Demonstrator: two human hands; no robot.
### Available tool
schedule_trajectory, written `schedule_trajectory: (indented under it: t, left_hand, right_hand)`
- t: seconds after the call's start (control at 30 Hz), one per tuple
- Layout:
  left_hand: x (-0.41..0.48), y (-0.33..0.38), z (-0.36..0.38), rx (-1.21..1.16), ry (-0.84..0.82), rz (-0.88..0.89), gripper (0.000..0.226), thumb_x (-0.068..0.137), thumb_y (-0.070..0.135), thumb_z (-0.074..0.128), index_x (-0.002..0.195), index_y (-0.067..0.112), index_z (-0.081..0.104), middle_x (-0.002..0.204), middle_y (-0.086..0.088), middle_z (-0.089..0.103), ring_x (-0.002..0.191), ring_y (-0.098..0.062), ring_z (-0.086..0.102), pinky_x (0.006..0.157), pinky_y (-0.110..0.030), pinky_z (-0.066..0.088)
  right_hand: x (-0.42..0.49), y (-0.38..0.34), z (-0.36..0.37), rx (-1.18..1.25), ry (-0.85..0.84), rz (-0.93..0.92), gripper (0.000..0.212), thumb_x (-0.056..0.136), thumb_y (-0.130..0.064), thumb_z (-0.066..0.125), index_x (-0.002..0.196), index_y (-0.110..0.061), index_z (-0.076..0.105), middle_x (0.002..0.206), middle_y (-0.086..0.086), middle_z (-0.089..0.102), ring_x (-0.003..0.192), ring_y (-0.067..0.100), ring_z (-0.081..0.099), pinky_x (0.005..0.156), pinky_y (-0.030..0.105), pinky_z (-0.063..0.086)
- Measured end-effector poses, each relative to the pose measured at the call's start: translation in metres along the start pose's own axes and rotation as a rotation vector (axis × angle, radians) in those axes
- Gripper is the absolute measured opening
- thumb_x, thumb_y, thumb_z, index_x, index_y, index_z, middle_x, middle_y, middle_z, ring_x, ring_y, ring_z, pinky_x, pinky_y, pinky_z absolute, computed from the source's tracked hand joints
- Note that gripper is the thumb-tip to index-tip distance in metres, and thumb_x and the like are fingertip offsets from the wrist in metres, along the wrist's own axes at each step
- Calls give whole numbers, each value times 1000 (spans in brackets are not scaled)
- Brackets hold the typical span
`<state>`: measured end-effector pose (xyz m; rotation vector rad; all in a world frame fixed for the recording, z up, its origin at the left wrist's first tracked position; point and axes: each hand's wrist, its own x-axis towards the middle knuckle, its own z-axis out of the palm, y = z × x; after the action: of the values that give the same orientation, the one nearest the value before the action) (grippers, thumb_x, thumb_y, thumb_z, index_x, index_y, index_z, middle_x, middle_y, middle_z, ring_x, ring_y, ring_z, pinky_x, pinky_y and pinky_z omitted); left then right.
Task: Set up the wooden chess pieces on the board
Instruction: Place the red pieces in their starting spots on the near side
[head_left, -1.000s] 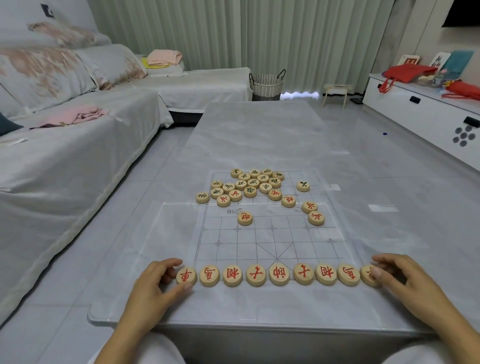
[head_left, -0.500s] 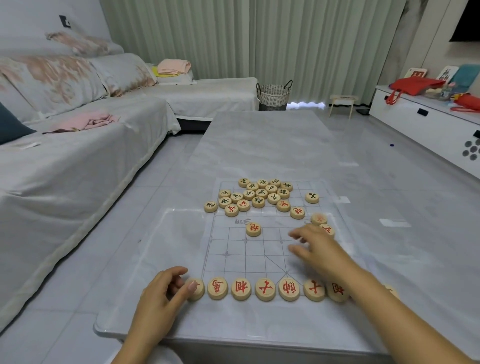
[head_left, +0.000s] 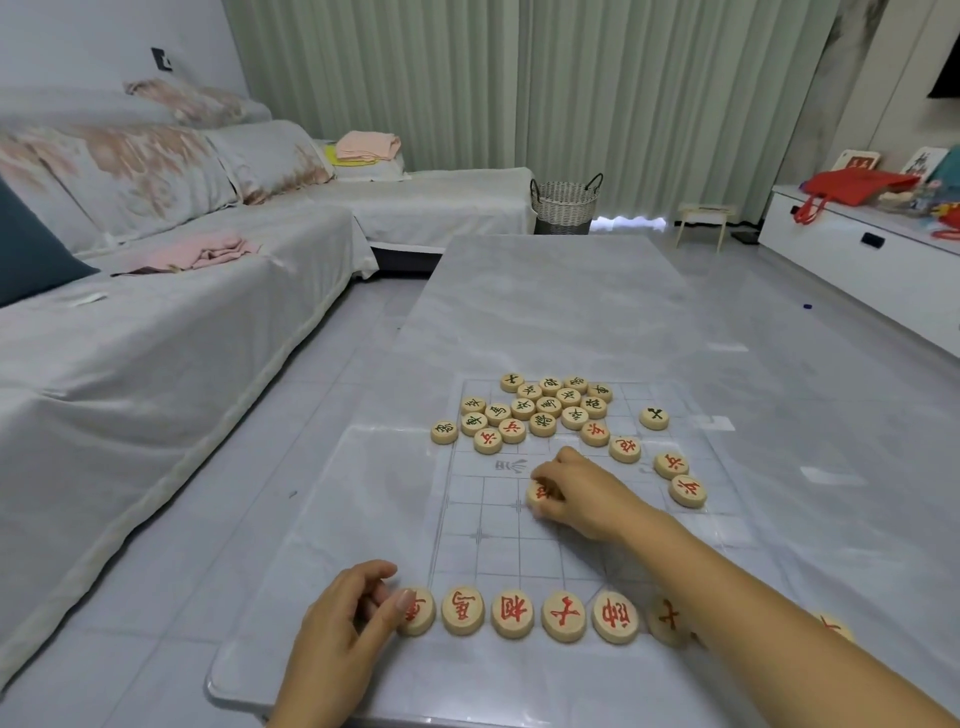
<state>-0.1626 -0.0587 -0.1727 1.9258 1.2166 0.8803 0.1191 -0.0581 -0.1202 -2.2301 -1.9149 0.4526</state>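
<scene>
So a second ago both hands were parked at the two ends of the back row (head_left: 563, 616). Now the right hand (head_left: 576, 493) has shot up toward 12 o'clock and its fingers are curled round the lone red piece (head_left: 537, 493) in the middle of the board (head_left: 467, 545), pinching it. The piece looks still flat on the grid, as far as I can tell. The left hand (head_left: 348, 618) hasn't budged: 7 o'clock corner, loosely curled, holding nothing, thumb just touching the end piece (head_left: 418, 613). Reads to me like the near row is finished and the forward red pieces come next. The pile (head_left: 540, 410) up at 12 o'clock, black mixed with red, is waiting, so well under halfway I'd guess
</scene>
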Motion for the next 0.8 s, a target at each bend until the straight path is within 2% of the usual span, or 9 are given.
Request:
schedule_trajectory:
  t: [0.07, 0.13, 0.17, 0.23, 0.3, 0.4, 0.57, 0.67, 0.8]
  left_hand:
    - [1, -2, 0, 10, -9, 6, 23, 80, 19, 67, 91, 37, 56, 95, 24, 56, 87, -5, 55, 69, -8, 44]
    - [1, -3, -1, 3, -24, 6, 23, 80, 21, 67, 88, 40, 58, 93, 23, 57, 86, -5, 56, 69, -8, 44]
    - [1, -3, -1, -12, -31, 4, 19, 78, 26, 67, 87, 41, 60, 93, 22, 58, 85, -5, 56, 70, -8, 44]
    - [1, -3, -2, -31, -34, -2, 25, 73, 39, 65, 92, 49, 55, 91, 15, 61, 84, -6, 58, 70, -9, 44]
    - [1, -2, -2, -20, -33, -5, 32, 76, 37, 69, 94, 54, 50, 82, 3, 63, 82, -10, 59, 71, -9, 44]
    - [1, -1, -1, 10, -52, -8, 43, 78, 19, 68, 90, 56, 50, 85, 2, 63, 84, -8, 58, 70, -6, 42]
    - [1, 2, -2, -21, -55, -39, 42, 80, 14, 66, 88, 54, 54, 88, -2, 63, 82, -14, 60, 68, -2, 41]
    - [0, 5, -2, -45, -48, -56, 42, 80, 12, 66, 86, 52, 56, 86, -5, 64, 84, -5, 58, 68, -1, 40]
    - [0, 8, 0, -31, -30, -68, 41, 80, 12, 66, 85, 51, 56, 83, -6, 64, 82, -4, 58, 66, -1, 41]
  right_hand:
    - [-19, 18, -12, 84, 54, -10, 42, 89, -31, 55, 129, -20, 49, 118, 0, 48, 101, 17, 52, 86, 27, 42]
    - [-39, 49, -33, 244, 162, 72, 41, 85, -27, 62, 124, -18, 53, 106, -4, 51, 90, 12, 53, 81, 24, 41]
    - [-50, 66, -45, 319, 230, 143, 39, 82, -25, 67, 118, -17, 57, 102, -4, 53, 86, 13, 54, 79, 25, 41]
    - [-76, 100, -67, 460, 356, 289, 32, 78, -23, 73, 105, -16, 59, 101, 1, 59, 88, 19, 57, 76, 28, 42]
    - [-98, 122, -75, 573, 407, 370, 26, 77, -22, 73, 98, -19, 59, 98, 2, 62, 92, 22, 58, 76, 30, 41]
    - [-113, 132, -65, 618, 344, 401, 23, 78, -20, 72, 96, -21, 60, 96, 1, 63, 87, 17, 57, 73, 28, 42]
    - [-108, 130, -30, 427, 128, 374, 30, 77, -25, 73, 102, -27, 57, 102, -4, 56, 91, 12, 53, 82, 26, 42]
    - [-105, 128, -25, 350, 87, 358, 31, 78, -29, 71, 102, -34, 53, 103, -9, 48, 91, 8, 49, 82, 23, 39]
    - [-106, 129, -25, 339, 62, 339, 30, 78, -30, 72, 102, -35, 53, 102, -13, 46, 93, 8, 49, 83, 23, 41]
